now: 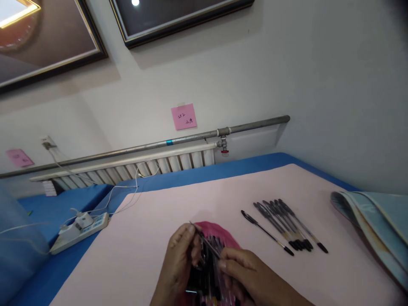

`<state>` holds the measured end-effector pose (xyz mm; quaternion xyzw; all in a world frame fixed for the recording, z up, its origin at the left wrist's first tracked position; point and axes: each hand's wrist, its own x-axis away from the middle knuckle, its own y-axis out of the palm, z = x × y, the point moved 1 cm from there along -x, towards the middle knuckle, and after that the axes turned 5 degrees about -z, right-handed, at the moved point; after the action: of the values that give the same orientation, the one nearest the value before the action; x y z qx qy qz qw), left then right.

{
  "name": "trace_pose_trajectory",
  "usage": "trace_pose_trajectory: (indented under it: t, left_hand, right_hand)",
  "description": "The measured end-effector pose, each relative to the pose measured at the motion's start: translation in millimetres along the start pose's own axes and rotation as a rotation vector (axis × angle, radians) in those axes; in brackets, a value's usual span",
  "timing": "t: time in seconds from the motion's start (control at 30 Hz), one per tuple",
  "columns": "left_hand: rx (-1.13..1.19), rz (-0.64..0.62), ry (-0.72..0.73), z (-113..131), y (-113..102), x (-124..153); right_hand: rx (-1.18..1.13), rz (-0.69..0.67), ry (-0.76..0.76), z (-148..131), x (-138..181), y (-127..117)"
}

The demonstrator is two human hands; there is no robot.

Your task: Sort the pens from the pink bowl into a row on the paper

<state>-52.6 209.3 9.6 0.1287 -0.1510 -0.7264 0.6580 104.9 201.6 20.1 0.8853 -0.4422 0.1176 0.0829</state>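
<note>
My left hand (178, 257) pinches the upper end of a slim pen (208, 245), slanted between both hands. My right hand (245, 270) closes its thumb and fingers on the lower end. Whether the pen is whole or only a part is too small to tell. Right below them is a pink basket (223, 231), partly hidden by the hands, filled with clear and black pen parts (210, 276). To the right, several pens (283, 223) with black caps lie side by side in a slanted group, and one more pen (267, 233) lies slightly apart on their left.
Pink sheeting (127, 246) covers the blue table (248, 168). A power strip (81, 233) with plugs and white cables lies at the left edge. At the right rests a folded light-blue mat (376, 221). Behind are a radiator (172, 163) and a metal pipe (191, 137).
</note>
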Motion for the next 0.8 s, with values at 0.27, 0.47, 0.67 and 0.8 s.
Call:
trace_pose_trajectory:
  t: [0.27, 0.47, 0.67, 0.8]
  left_hand:
    - [0.367, 0.423, 0.22, 30.0, -34.8, -6.0]
    - [-0.193, 0.396, 0.067, 17.3, -38.2, -6.4]
    - [-0.777, 0.199, -0.033, 7.3, -22.7, -2.7]
    - [-0.689, -0.069, -0.067, 6.1, -8.2, 2.8]
  right_hand:
    - [0.14, -0.023, 0.027, -6.5, 4.7, -3.4]
    - [0.089, 0.113, -0.007, -15.3, 7.4, -15.6]
    - [-0.145, 0.107, -0.071, -14.5, 4.8, -19.4]
    - [-0.328, 0.108, -0.139, -4.6, -0.6, -19.3]
